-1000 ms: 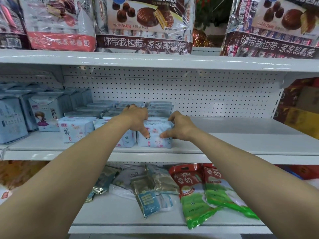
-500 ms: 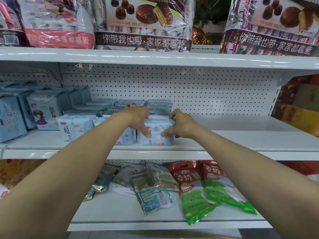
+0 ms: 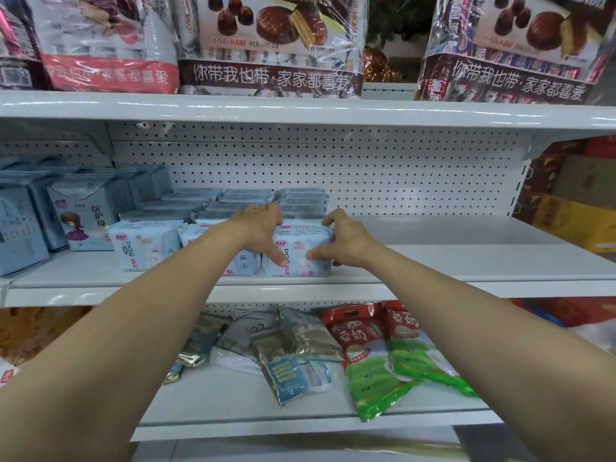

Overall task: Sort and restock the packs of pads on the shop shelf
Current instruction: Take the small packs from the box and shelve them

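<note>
A light blue pack of pads (image 3: 301, 248) stands at the front of the middle shelf (image 3: 433, 271), rightmost in a row of three. My left hand (image 3: 261, 231) lies over its top left corner, thumb down its front. My right hand (image 3: 343, 243) grips its right end, thumb on the front, fingers curled over the top. Two like packs (image 3: 143, 246) (image 3: 200, 233) stand to its left. More packs (image 3: 301, 201) are stacked behind them.
Taller blue pad boxes (image 3: 80, 215) fill the shelf's left end. The shelf right of my hands is bare up to the pegboard back (image 3: 400, 171). Snack bags (image 3: 273, 41) sit on the top shelf, green pouches (image 3: 373, 358) and small packets on the lower one.
Both hands have stayed on the right-hand pack; my right hand's fingers have curled a little further over its top. The view has shifted slightly.
</note>
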